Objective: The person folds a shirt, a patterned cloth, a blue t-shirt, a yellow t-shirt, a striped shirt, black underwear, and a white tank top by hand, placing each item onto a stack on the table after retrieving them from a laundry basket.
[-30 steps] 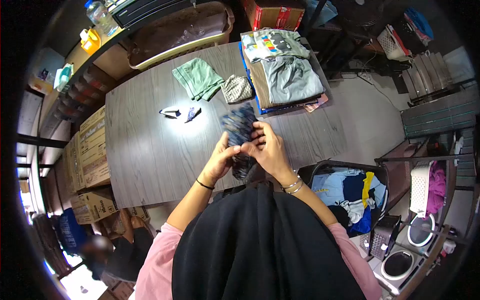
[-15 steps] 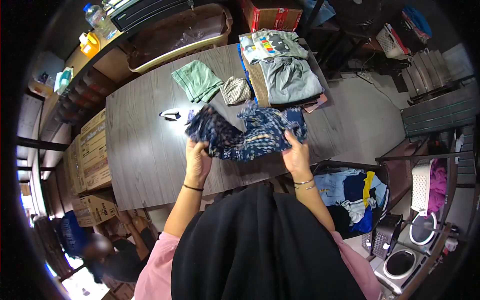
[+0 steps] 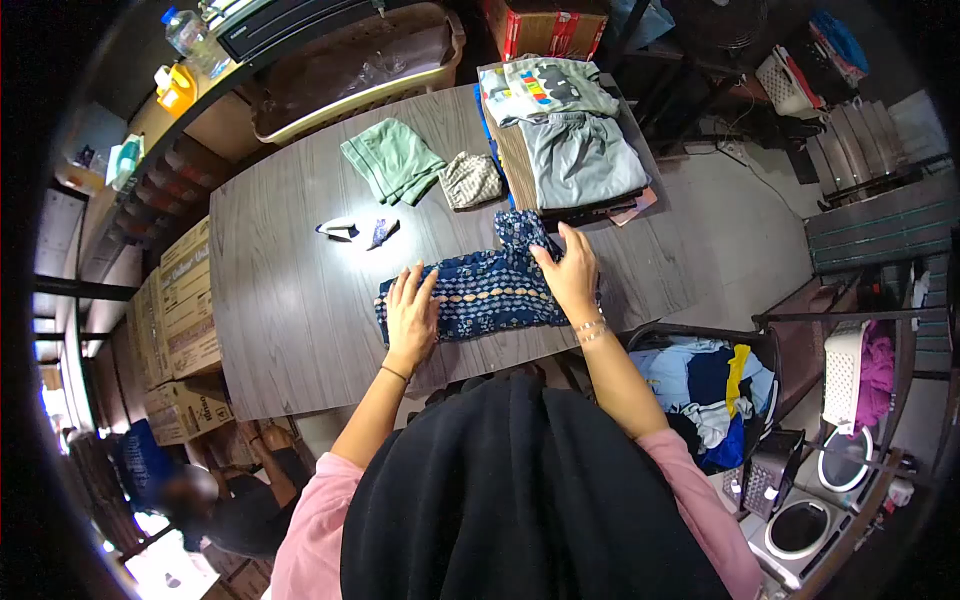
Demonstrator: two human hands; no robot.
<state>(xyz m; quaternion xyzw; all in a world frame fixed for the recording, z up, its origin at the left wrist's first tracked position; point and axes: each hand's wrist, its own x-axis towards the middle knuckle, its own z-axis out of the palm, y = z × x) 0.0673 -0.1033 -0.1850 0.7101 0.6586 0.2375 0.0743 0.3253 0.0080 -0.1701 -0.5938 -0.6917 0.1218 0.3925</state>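
A dark blue patterned garment (image 3: 480,292), marked with rows of white and peach, lies folded in a long strip near the front edge of the grey table (image 3: 285,300). My left hand (image 3: 412,315) rests flat on its left end with the fingers spread. At the right end my right hand (image 3: 570,272) leans over the cloth, thumb and fingers apart, beside a flap (image 3: 522,228) that sticks up past the strip. Behind the garment are a green folded cloth (image 3: 392,162) and a small checked cloth (image 3: 470,181).
Folded clothes (image 3: 582,160) are stacked at the back right. Small white-and-blue pieces (image 3: 380,233) lie left of centre. A basket of laundry (image 3: 705,385) stands to the right, a large tub (image 3: 360,105) behind the table. Another person (image 3: 250,510) is at lower left.
The patterned garment, held up between both hands before, now lies flattened on the table. My left hand has opened onto it, and my right hand has let go and shifted up and left.
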